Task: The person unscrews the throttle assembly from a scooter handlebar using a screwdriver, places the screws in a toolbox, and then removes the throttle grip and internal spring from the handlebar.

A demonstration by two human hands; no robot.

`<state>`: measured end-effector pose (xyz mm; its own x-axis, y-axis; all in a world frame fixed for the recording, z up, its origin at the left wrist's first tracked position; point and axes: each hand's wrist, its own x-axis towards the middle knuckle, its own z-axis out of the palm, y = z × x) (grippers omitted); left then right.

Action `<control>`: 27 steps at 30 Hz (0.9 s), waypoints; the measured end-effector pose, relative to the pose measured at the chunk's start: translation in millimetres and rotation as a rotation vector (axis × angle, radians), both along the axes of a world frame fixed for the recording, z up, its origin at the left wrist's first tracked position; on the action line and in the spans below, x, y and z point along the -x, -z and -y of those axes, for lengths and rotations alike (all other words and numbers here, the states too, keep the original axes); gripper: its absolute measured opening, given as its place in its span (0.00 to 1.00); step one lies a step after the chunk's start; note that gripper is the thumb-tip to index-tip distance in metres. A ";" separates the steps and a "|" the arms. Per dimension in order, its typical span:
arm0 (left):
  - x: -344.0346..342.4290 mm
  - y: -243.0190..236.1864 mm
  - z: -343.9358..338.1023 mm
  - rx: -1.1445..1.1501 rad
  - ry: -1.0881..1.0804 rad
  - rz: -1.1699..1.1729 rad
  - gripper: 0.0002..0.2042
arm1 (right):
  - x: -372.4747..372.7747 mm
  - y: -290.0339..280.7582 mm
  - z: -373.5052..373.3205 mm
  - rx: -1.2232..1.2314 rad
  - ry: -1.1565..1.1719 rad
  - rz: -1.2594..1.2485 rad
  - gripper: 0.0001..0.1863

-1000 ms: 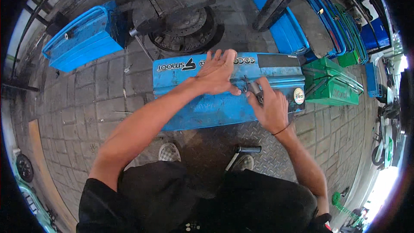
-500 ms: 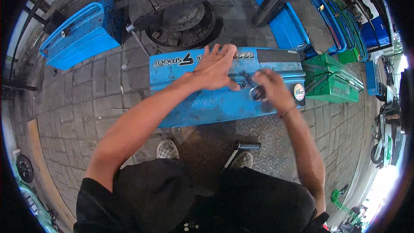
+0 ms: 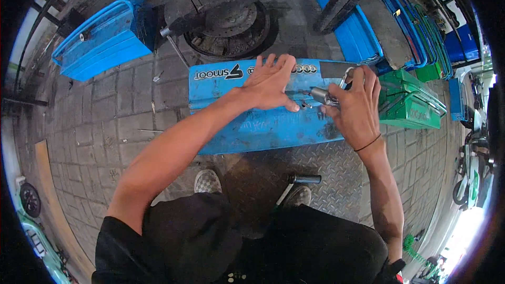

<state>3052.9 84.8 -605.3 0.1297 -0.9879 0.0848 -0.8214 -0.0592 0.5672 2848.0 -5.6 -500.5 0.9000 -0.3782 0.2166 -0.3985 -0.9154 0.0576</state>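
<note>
A long blue metal toolbox (image 3: 252, 131) with stickers lies across the middle, over a dark chequered metal plate (image 3: 342, 163). My left hand (image 3: 269, 84) rests on its top with fingers spread, the thumb beside a small metal latch (image 3: 306, 103) at the centre seam. Just right of that latch, my right hand (image 3: 357, 105) grips a silver padlock (image 3: 322, 94), whose long shackle points up and right. A black-handled tool (image 3: 306, 179) lies on the plate near my shoes.
Blue toolboxes stand at the left (image 3: 105, 55) and back right (image 3: 357, 37), with a green toolbox (image 3: 410, 118) beside the one under my hands. A dark round machine base (image 3: 229, 23) and a steel post (image 3: 339, 5) are behind. Motorbikes (image 3: 468, 173) line the right edge.
My right hand has shifted right and up with the padlock; its shackle now shows clear of the latch. My left hand has stayed spread on the box, moving only slightly in the picture.
</note>
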 end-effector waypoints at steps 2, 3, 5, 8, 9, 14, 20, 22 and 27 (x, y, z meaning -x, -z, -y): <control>0.6 -1.9 0.3 -0.016 -0.004 -0.008 0.46 | 0.3 3.0 1.0 0.004 0.005 0.020 0.20; 0.7 -2.9 0.5 -0.033 -0.008 -0.014 0.46 | 1.1 5.1 2.6 -0.091 0.030 0.045 0.20; 0.6 -2.6 2.2 -0.015 0.000 -0.016 0.45 | 7.2 14.3 9.0 -0.185 0.057 0.066 0.20; 1.3 -3.3 2.7 -0.022 0.010 -0.015 0.45 | 13.6 23.7 21.2 -0.442 0.168 0.098 0.23; 1.1 -3.5 2.3 -0.049 0.011 -0.013 0.44 | 15.6 15.9 21.0 -0.655 0.240 0.200 0.22; -0.3 3.0 0.6 -0.010 0.006 -0.002 0.44 | 29.3 -20.4 22.9 -0.393 0.259 -0.284 0.18; 2.9 0.6 3.6 -0.003 0.008 0.021 0.44 | 23.5 2.6 36.9 -0.338 -0.104 0.030 0.20; 2.2 2.0 4.1 -0.001 0.008 0.027 0.44 | 15.1 14.9 37.0 -0.669 -0.119 0.043 0.18; 1.6 0.8 3.4 0.000 -0.003 0.029 0.45 | 4.2 43.7 34.8 -0.682 -0.034 -0.089 0.16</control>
<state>3051.4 81.4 -606.0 0.1306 -0.9875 0.0886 -0.8374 -0.0621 0.5430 2843.9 -40.3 -544.2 0.9170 -0.3752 -0.1353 -0.3896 -0.7702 -0.5049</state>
